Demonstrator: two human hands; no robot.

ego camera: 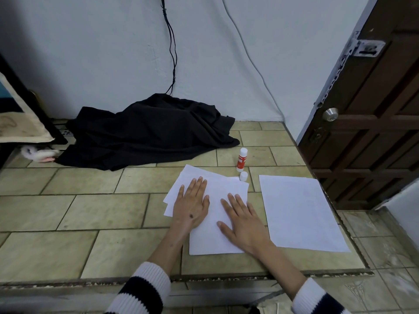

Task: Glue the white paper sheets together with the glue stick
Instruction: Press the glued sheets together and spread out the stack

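Observation:
A stack of white paper sheets, slightly fanned at its far left corner, lies on the tiled surface. My left hand presses flat on its left part with straight fingers. My right hand presses flat on its right part. A separate white sheet lies to the right, untouched. The glue stick, red and white, stands upright just beyond the stack. A small white cap stands next to it, by the stack's far right corner.
A heap of black cloth lies at the back against the wall, with cables hanging above it. A dark wooden door stands at the right. The tiled ledge drops off at its front edge near my sleeves.

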